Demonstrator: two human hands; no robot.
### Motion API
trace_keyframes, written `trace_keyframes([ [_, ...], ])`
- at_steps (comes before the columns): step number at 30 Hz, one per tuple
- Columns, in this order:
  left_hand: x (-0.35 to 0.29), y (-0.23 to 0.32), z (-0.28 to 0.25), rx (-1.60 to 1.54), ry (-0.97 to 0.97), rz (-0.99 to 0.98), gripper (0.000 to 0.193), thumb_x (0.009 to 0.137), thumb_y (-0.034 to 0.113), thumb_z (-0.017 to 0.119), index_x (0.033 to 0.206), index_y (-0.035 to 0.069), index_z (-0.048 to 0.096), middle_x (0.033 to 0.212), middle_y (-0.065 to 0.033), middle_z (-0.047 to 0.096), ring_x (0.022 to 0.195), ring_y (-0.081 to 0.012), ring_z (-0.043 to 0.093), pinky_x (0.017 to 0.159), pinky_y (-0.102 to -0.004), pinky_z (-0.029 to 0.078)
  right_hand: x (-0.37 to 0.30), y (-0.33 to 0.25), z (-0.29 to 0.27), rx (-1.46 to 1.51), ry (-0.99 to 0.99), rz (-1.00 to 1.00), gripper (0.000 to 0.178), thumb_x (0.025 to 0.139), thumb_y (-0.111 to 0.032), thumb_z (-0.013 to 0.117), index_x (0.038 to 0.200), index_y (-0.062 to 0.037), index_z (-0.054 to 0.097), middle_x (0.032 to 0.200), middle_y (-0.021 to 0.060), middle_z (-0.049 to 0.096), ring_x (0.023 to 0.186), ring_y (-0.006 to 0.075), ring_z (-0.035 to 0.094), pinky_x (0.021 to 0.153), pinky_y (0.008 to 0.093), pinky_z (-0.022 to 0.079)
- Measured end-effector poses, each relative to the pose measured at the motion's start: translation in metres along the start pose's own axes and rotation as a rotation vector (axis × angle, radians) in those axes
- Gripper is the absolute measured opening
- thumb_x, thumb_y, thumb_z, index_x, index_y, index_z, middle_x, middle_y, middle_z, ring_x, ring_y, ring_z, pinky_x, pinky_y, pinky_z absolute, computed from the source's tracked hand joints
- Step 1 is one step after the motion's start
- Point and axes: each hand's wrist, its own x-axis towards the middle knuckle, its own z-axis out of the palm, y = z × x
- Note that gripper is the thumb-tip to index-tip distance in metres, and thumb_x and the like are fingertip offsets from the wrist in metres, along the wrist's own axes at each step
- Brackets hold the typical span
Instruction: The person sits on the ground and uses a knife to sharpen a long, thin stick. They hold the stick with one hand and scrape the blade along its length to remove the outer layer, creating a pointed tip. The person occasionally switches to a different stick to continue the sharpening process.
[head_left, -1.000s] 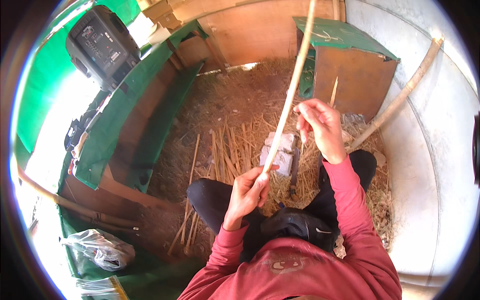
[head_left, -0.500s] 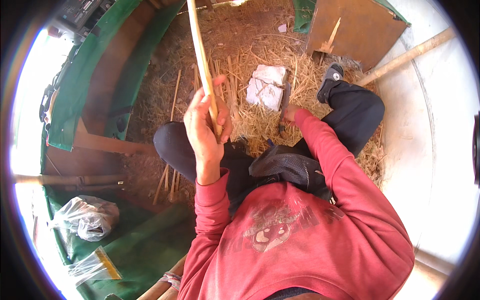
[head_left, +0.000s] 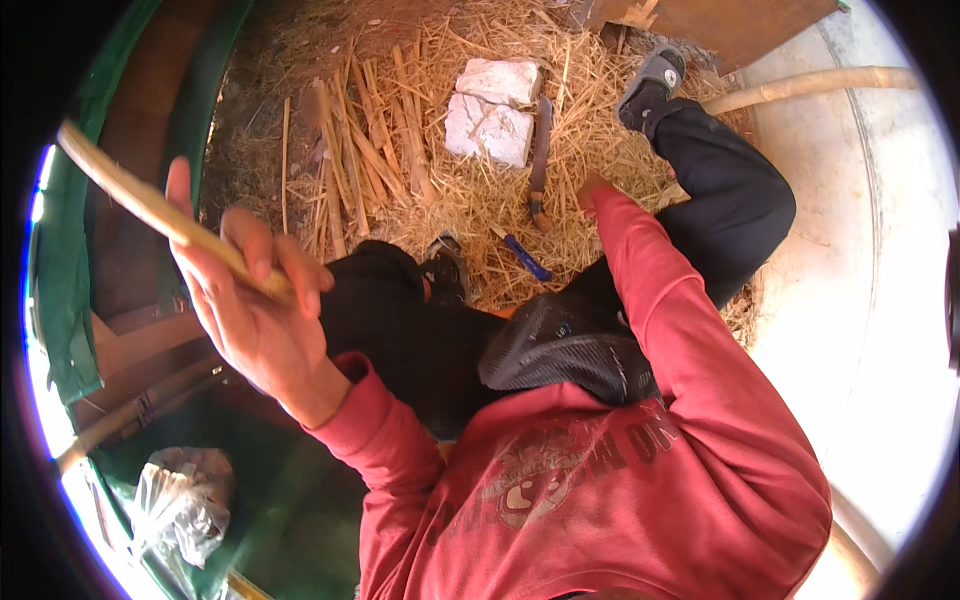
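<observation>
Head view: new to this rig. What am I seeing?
No robot: these are a person's bare hands, seen from above by a fisheye camera worn on the head, so straight edges bend. The left hand holds a pale stick. The right hand is mostly hidden by its red sleeve; its grip can't be told. On the straw-strewn ground lie two pale blocks, a long-bladed knife beside them, a blue-handled tool nearer the person and, to the left, wooden strips.

I hold my left hand [head_left: 262,325] up on the left, one finger [head_left: 179,186] extended, others curled; my right arm [head_left: 690,310] stretches far, the right hand [head_left: 590,191] mostly hidden.
</observation>
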Motion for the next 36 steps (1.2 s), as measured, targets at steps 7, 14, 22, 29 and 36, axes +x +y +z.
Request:
trace_keyframes([
  [7, 0.010, -0.003, -0.007, -0.102, 0.146, -0.087, 0.058, 0.103, 0.041, 0.039, 0.150, 0.011, 0.022, 0.068, 0.0018, 0.035, 0.041, -0.0045, 0.022, 0.035, -0.0195, 0.019, -0.046, -0.065, 0.028, -0.258, -0.220, -0.381, 0.036, 0.082, -0.037, 0.070, 0.087, -0.0020, 0.073, 0.081, 0.0126, 0.072, 0.074, 0.0247, 0.071, 0.065, 0.0401, 0.055],
  [14, -0.002, -0.011, -0.018, -0.058, 0.341, -0.204, 0.058, 0.103, 0.041, 0.040, 0.148, 0.007, 0.026, 0.060, 0.0030, 0.031, 0.040, -0.0030, 0.018, 0.034, -0.0200, 0.015, -0.083, -0.126, 0.079, -0.584, -0.421, -0.419, 0.058, 0.083, -0.044, 0.064, 0.129, -0.0113, 0.057, 0.110, 0.0185, 0.067, 0.101, 0.0350, 0.065, 0.085, 0.0449, 0.051],
  [22, -0.008, -0.008, -0.031, -0.147, 0.294, -0.254, 0.050, 0.103, 0.035, 0.044, 0.136, -0.002, 0.043, 0.057, 0.0032, 0.037, 0.042, -0.0022, 0.026, 0.037, -0.0206, 0.019, -0.062, -0.115, 0.097, -0.508, -0.410, -0.285, 0.050, 0.078, -0.032, 0.067, 0.120, -0.0055, 0.064, 0.115, 0.0183, 0.066, 0.106, 0.0362, 0.064, 0.091, 0.0441, 0.049],
  [29, -0.012, -0.002, -0.037, -0.226, 0.226, -0.207, 0.035, 0.104, 0.021, 0.044, 0.134, 0.004, 0.048, 0.061, 0.0049, 0.039, 0.044, -0.0012, 0.030, 0.039, -0.0187, 0.024, -0.082, -0.140, -0.010, -0.657, -0.169, -0.657, 0.041, 0.089, -0.041, 0.056, 0.101, -0.0036, 0.067, 0.092, 0.0165, 0.069, 0.079, 0.0328, 0.067, 0.074, 0.0431, 0.053],
  [36, -0.004, -0.005, -0.011, -0.213, 0.132, -0.243, 0.034, 0.101, 0.017, 0.051, 0.131, 0.002, 0.050, 0.065, 0.0003, 0.048, 0.043, -0.0037, 0.037, 0.037, -0.0195, 0.031, -0.138, -0.173, -0.147, -0.256, -0.030, -0.571, 0.037, 0.093, -0.031, 0.055, 0.124, -0.0102, 0.056, 0.105, 0.0189, 0.067, 0.095, 0.0379, 0.064, 0.086, 0.0461, 0.049],
])
